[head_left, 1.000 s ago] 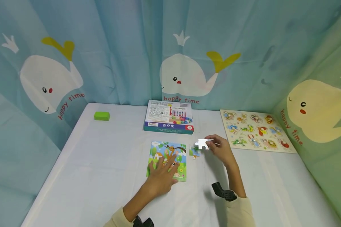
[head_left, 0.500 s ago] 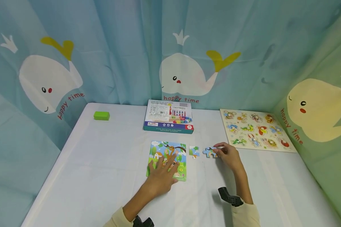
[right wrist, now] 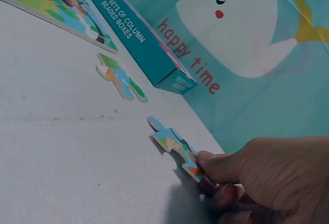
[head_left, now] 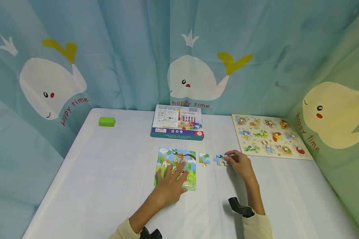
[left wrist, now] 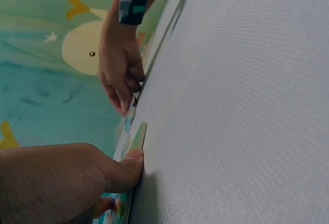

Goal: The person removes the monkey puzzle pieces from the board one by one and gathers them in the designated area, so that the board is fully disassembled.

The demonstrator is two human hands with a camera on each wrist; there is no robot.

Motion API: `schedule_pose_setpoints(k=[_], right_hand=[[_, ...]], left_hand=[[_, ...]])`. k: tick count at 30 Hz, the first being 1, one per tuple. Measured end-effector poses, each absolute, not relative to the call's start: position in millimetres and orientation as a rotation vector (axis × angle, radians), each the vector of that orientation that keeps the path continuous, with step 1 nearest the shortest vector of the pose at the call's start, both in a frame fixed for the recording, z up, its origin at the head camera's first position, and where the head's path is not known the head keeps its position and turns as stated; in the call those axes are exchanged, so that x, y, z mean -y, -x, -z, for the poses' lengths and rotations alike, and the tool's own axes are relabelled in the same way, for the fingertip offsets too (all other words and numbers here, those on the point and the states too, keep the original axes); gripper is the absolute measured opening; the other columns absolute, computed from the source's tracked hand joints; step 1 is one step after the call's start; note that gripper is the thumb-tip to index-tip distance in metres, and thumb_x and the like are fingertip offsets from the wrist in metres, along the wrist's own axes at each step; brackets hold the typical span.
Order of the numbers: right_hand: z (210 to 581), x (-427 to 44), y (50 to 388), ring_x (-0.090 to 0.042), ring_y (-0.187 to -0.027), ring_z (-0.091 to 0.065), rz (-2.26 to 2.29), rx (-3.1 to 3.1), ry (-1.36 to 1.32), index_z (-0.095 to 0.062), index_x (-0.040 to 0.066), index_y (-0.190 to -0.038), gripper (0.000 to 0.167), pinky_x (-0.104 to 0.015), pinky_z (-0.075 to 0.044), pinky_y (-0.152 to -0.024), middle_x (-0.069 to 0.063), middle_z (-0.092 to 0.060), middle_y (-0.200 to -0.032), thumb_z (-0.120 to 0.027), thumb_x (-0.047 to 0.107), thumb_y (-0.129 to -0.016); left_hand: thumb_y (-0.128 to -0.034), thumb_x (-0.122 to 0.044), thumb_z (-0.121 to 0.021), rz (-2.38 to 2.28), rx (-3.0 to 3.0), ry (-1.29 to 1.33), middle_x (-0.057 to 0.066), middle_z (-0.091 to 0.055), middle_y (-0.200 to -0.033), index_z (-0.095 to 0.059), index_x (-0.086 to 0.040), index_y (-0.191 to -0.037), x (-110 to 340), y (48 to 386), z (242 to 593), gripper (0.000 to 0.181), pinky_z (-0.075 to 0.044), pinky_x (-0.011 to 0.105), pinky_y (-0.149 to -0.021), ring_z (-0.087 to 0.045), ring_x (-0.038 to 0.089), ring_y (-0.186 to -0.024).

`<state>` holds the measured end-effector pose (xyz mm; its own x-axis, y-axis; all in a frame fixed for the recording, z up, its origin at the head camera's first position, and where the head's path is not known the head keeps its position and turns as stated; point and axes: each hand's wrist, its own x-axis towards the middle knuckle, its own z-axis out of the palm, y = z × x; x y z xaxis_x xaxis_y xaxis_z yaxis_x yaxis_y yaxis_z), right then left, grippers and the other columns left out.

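Observation:
A square jigsaw puzzle (head_left: 164,158) with a monkey, a house and trees lies mid-table. My left hand (head_left: 170,188) rests on it with fingers spread; in the left wrist view the thumb (left wrist: 128,170) touches the board's edge. Right of the board lies a loose puzzle piece (head_left: 204,158), picture side up. Farther right my right hand (head_left: 240,165) pinches another puzzle piece (head_left: 219,160) by its right end, picture side up. In the right wrist view that piece (right wrist: 172,143) is close to the tabletop, its far end low; whether it touches is hard to tell.
A flat box (head_left: 177,122) labelled as beaded boxes lies behind the puzzle. At the back right is a wooden board with insect shapes (head_left: 269,136). A green block (head_left: 107,121) sits at the back left. A whale-print curtain (head_left: 131,59) surrounds the white table (head_left: 107,186).
My right hand has moved right and toward me with its piece, which turned from white back to picture side up and came down near the table. The left hand has stayed put.

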<state>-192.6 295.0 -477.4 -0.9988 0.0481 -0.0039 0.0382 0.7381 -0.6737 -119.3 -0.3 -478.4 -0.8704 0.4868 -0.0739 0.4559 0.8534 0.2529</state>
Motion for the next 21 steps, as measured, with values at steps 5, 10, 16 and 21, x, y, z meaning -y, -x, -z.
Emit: schedule_pose_setpoints(k=[5,10,16,21], right_hand=[[478.4,-294.7,192.1,-0.015,-0.067,-0.052,-1.091,2.893,0.046,-0.066,-0.001,-0.108,0.019,-0.023,-0.041,-0.056,-0.020,-0.070,-0.092,-0.063,0.014,-0.096],[478.2,-295.2,190.6,-0.013,-0.068,-0.056,-1.115,2.905,0.029,-0.065,-0.001,-0.110,0.022,-0.022,-0.042,-0.056,-0.020,-0.068,-0.094,-0.066,0.012,-0.093],[477.2,-295.4,190.4,-0.016,-0.073,-0.054,-1.084,2.943,-0.043,-0.066,0.001,-0.112,0.031,-0.027,-0.042,-0.062,-0.018,-0.063,-0.095,-0.075,0.016,-0.086],[478.4,-296.3,189.2,-0.018,-0.075,-0.051,-1.017,2.957,-0.109,-0.067,0.002,-0.111,0.035,-0.029,-0.041,-0.064,-0.017,-0.060,-0.096,-0.078,0.020,-0.084]], left_hand=[[-0.0958,-0.043,-0.057,-0.341,-2.892,-0.731,0.001,-0.016,-0.165,-0.041,-0.022,-0.149,-0.2,118.9,478.1,0.060,-0.030,0.072,-0.100,-0.028,0.041,-0.143],[-0.0956,-0.042,-0.058,-0.350,-2.897,-0.727,0.001,-0.016,-0.165,-0.042,-0.021,-0.149,-0.1,118.4,477.4,0.059,-0.029,0.072,-0.100,-0.028,0.041,-0.142],[-0.0955,-0.042,-0.058,-0.357,-2.905,-0.735,0.001,-0.016,-0.165,-0.042,-0.021,-0.149,0.1,118.4,477.1,0.059,-0.029,0.072,-0.101,-0.028,0.041,-0.142],[-0.0953,-0.042,-0.059,-0.362,-2.902,-0.731,0.001,-0.016,-0.165,-0.042,-0.021,-0.149,-0.4,118.8,477.8,0.060,-0.029,0.072,-0.101,-0.028,0.041,-0.142]])
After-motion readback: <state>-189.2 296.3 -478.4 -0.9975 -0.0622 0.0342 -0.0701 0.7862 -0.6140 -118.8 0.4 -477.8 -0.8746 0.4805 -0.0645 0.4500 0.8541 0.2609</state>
